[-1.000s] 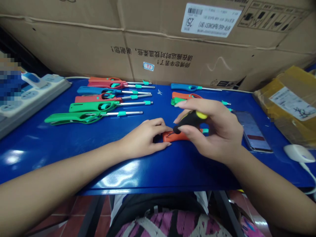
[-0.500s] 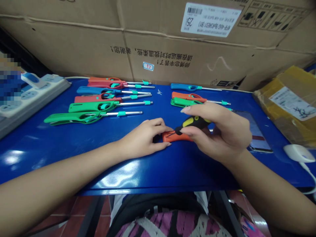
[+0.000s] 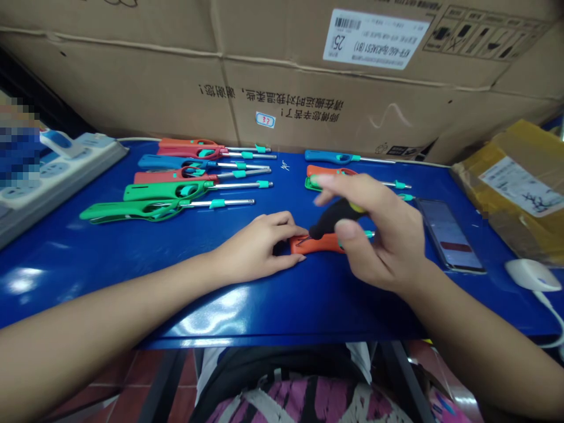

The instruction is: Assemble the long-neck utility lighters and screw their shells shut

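Observation:
An orange long-necked lighter point(image 3: 324, 242) lies on the blue table. My left hand point(image 3: 267, 244) is closed on the lighter's handle end, thumb on the near side and fingers on the far side. In my right hand point(image 3: 383, 229) is a black and yellow screwdriver point(image 3: 332, 218), tilted, its thin tip at the slot in the lighter's handle. The fingers and thumb of that hand lie around the screwdriver's handle. Part of the lighter's trigger area is hidden behind my right thumb. Just beyond lies a green lighter point(image 3: 312, 183), mostly covered by my right hand.
Several coloured lighters point(image 3: 167, 190) lie in a row at the left. A blue lighter point(image 3: 328, 155) and another orange lighter point(image 3: 328, 170) are at the back right. A phone point(image 3: 452, 235), white device point(image 3: 533, 275), taped package point(image 3: 520, 194), power strip point(image 3: 57, 170) and large carton point(image 3: 154, 88) surround the work area.
My right hand has shifted left and its fingers have changed position around the screwdriver's handle. More of the phone shows. My left hand and the orange lighter stay in place.

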### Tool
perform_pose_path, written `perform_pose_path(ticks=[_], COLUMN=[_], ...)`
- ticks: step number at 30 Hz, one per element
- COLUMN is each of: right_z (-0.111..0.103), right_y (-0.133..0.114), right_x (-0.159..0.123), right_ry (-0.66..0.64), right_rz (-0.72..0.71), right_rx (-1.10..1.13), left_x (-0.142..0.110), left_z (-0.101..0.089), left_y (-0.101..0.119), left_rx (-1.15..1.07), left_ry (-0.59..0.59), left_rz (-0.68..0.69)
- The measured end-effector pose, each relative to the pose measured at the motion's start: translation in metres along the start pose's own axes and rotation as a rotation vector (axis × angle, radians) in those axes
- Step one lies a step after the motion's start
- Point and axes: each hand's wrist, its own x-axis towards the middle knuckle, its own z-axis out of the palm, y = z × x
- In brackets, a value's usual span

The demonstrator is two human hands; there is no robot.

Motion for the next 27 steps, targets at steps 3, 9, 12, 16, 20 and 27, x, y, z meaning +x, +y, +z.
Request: perform_pose_path(ticks=[3,9,12,16,20,27], right_z=[0.0010,0.0035,0.0044,0.0047,0.0050,0.0058], right_y=[0.0016,0.0046,0.0024,0.0016,0.0040,0.0018], right_x=[-0.0041,-0.0033,-0.0033,-0.0047,-0.0034,-0.0067], right_ry=[-0.039,0.107,0.037,-0.035,0.057,-0.025], right_rz=[0.147,0.011,0.086,0.169,0.023,0.171], right_rx=[0.121,-0.017,0.084,0.199,0.059,0.165], left_x=[0.0003,0.0001,0.0004,0.0001,-0.0004,-0.0007], left_z=[-0.0004,0.0003,0.0000,-0.0001,0.0003,0.0000], left_y=[0.0008,0.0006,0.0006,0.0003,0.0008,0.0025], left_rx=[-0.004,0.001,0.001,0.004,0.018,0.041], left_ry=[-0.007,0.005,-0.008,-0.011,-0.024,-0.018], left_rz=[0.000,-0.016,-0.007,-0.007,-0.028,-0.026])
